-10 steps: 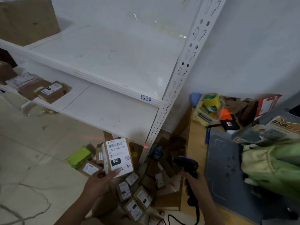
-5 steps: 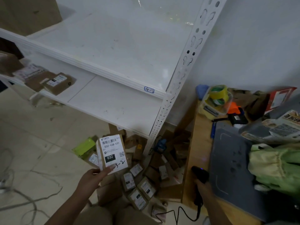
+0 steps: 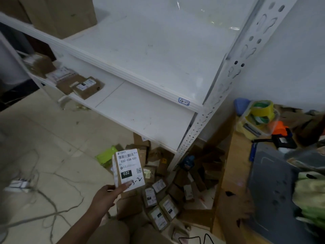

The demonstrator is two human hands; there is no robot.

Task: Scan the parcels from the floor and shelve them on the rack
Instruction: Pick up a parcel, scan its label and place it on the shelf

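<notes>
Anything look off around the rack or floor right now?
The parcel in the left hand has 3-2 handwritten on it, but the shelf tag nearest reads 4-2. Floor parcels lie in a jumbled heap under the rack, and loose cables trail across the tiles.

The shipping label [image 3: 129, 165] on the parcel [image 3: 117, 173], lower centre of the frame, carries the printed code "032-038-E01", a small "E01" beneath it, "032" in white on a black box, and a handwritten "3-2" below. A sticker [image 3: 184, 101] on the front edge of the upper rack shelf [image 3: 149, 50], right of centre, reads "4-2". Labels on the floor parcels [image 3: 158, 214] are too small to read.
</notes>
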